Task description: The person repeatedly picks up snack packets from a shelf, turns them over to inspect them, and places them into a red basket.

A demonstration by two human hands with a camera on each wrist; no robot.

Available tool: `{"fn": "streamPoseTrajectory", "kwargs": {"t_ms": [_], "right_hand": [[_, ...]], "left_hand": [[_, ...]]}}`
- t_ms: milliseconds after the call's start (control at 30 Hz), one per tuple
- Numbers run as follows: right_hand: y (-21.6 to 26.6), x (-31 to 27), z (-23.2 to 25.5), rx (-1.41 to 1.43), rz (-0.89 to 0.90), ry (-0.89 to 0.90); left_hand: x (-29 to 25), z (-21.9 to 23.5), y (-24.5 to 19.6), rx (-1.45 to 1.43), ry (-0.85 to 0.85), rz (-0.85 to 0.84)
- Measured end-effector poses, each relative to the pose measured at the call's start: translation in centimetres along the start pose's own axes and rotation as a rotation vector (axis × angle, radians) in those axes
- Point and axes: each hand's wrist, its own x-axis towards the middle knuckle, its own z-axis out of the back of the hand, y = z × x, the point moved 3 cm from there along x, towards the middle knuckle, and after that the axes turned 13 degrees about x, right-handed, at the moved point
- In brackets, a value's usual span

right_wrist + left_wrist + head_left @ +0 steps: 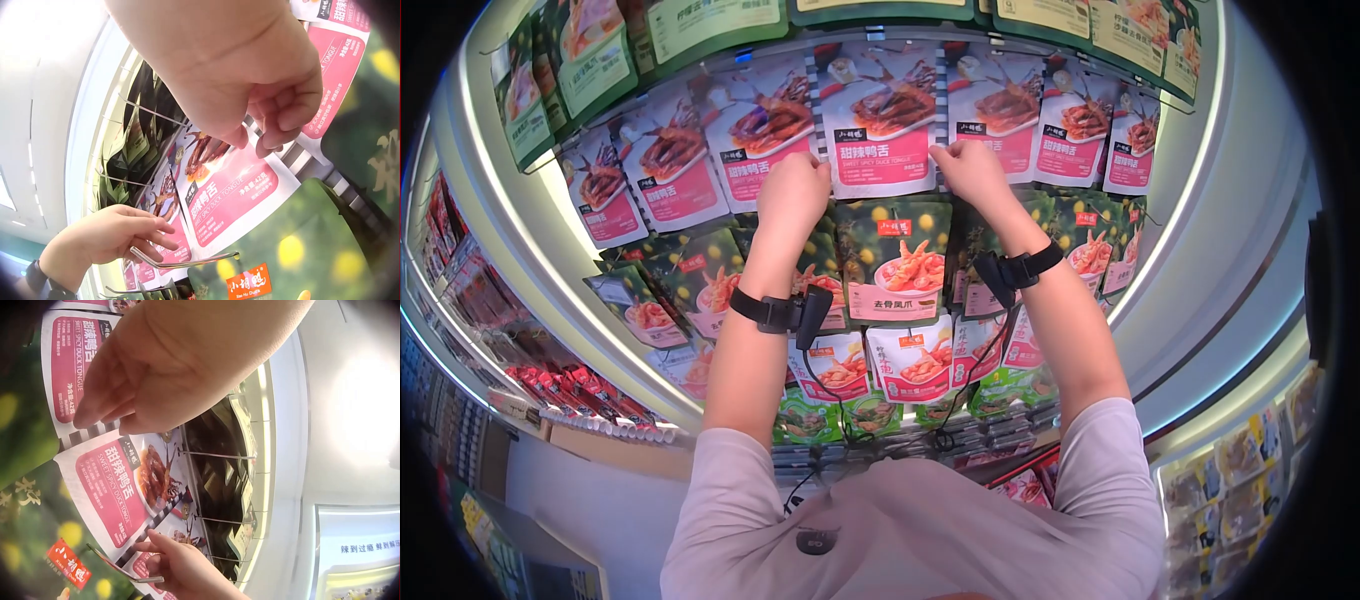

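Note:
Both hands are raised at a row of pink and white duck tongue pouches, one on each side of the middle pouch [885,120]. My left hand [795,195] is at that pouch's left edge, its fingers loosely bent over the striped gap beside the neighbouring pouch [81,362]. At the opposite edge is my right hand [978,172], the thumb overlapping the pouch's border. In the right wrist view the right fingers [290,119] curl loosely, with a gap between thumb and forefinger. The left fingers [165,234] hang relaxed in that view.
Green pouches [895,260] with yellow dots hang just below, and white and pink ones [910,360] lower down. Metal hooks [219,455] stick out from the display. More green packs [720,25] overhang at the top. Side shelves [580,395] hold red packets.

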Motion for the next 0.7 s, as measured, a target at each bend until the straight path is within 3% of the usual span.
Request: {"fn": "streamPoseTrajectory", "kwargs": {"t_ms": [333, 500, 700], "right_hand": [[0.9, -2.2, 3.6, 0.071, -0.005, 0.091], [0.1, -1.4, 8.4, 0.130, 0.063, -0.036], [-1.2, -0.1, 12.4, 0.150, 0.154, -0.176]], "left_hand": [[-3.9, 4.2, -1.4, -0.118, -0.031, -0.042], [-6.1, 6.1, -3.8, -0.304, -0.024, -0.062], [-6.6, 6.7, -8.7, -0.256, -0.013, -0.153]]}}
